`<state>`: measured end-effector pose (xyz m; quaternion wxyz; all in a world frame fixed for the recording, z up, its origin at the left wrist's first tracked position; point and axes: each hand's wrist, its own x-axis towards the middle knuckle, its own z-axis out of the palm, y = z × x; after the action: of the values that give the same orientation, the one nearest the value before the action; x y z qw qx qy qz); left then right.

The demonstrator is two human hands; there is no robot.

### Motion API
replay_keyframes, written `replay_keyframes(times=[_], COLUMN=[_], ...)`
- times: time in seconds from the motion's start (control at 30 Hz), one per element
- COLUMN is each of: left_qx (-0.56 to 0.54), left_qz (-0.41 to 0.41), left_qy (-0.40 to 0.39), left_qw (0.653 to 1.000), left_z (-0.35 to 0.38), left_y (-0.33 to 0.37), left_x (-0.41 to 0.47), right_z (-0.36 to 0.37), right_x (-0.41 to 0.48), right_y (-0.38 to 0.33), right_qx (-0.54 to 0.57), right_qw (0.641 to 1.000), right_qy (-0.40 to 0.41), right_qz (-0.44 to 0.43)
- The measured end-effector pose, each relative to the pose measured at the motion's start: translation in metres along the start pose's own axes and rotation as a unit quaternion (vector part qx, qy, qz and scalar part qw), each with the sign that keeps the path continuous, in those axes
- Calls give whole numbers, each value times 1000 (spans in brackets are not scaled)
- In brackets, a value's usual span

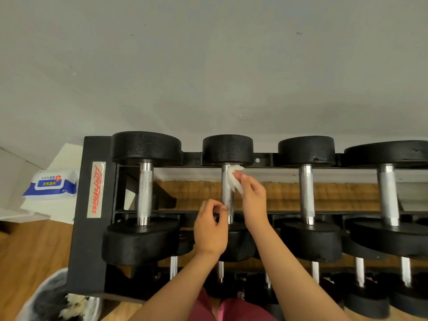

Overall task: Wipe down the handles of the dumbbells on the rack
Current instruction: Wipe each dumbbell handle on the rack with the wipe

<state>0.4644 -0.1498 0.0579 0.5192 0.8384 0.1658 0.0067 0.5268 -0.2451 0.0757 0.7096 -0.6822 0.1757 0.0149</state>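
Several black dumbbells with knurled chrome handles lie across the top tier of a black rack (91, 228). My right hand (253, 202) pinches a crumpled white wipe (234, 178) against the upper part of the second dumbbell's handle (227, 200), just below its far head. My left hand (210, 230) hovers at the lower end of that same handle, fingers loosely curled with thumb and fingertips near the bar, holding nothing I can see. The first handle (145, 193), third handle (306, 193) and fourth handle (388, 193) stand untouched.
A blue and white pack of wipes (52, 185) lies on a white ledge left of the rack. A bin lined with clear plastic (49, 300) holding used wipes stands at the lower left. Lower tiers carry several smaller dumbbells (360, 272). A grey wall is behind.
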Motion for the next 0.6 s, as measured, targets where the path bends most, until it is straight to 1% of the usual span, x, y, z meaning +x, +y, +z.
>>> replay_keyframes(times=[0.23, 0.37, 0.5, 0.6], left_qx=[3, 1, 3, -3], left_qz=[1, -2, -2, 3], left_qy=[4, 7, 9, 6], left_qw=[1000, 1000, 1000, 1000], left_z=[0, 0, 1, 0], left_y=[0, 1, 1, 2], left_x=[0, 1, 0, 1], right_z=[14, 17, 18, 17], right_x=[10, 15, 16, 22], right_y=[-4, -3, 4, 2], right_qx=[21, 8, -21, -11], right_qw=[998, 997, 997, 997], right_qy=[32, 40, 30, 18], right_qz=[53, 60, 62, 78])
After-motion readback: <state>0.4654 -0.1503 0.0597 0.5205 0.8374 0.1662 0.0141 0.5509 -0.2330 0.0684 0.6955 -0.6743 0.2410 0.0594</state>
